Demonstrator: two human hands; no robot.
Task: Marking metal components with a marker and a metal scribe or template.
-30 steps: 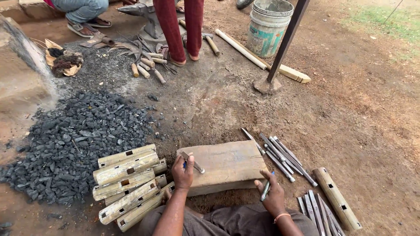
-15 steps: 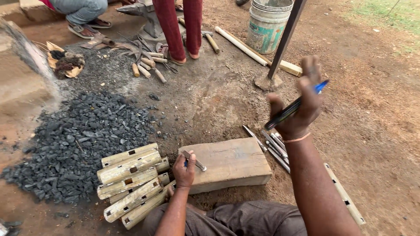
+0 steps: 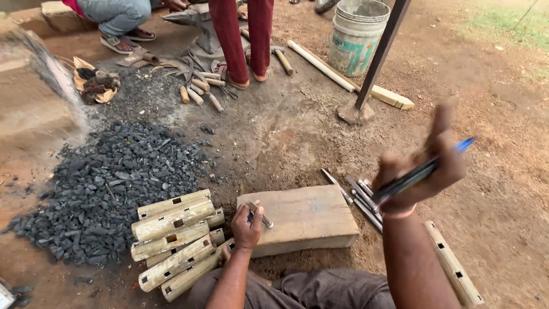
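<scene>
My right hand (image 3: 420, 171) is raised in the air on the right, blurred, gripping a dark flat metal blade (image 3: 407, 180) with a blue tip. My left hand (image 3: 247, 224) rests on the near left corner of a wooden block (image 3: 311, 216) lying on the dirt and holds a small metal piece (image 3: 260, 214) against it. Several more metal blades (image 3: 359, 197) lie on the ground just right of the block, below my raised hand.
A stack of pale wooden handles with slots (image 3: 176, 240) lies left of the block. A charcoal heap (image 3: 108, 189) spreads further left. Another handle (image 3: 452, 266) lies at the right. Two people's legs (image 3: 243, 34), an anvil, tools, a bucket (image 3: 354, 37) and a leaning pole (image 3: 380, 54) stand beyond.
My right hand rose from beside the block with the blade, then shifted right and slightly lower. My left hand stayed on the block's corner with the small metal piece.
</scene>
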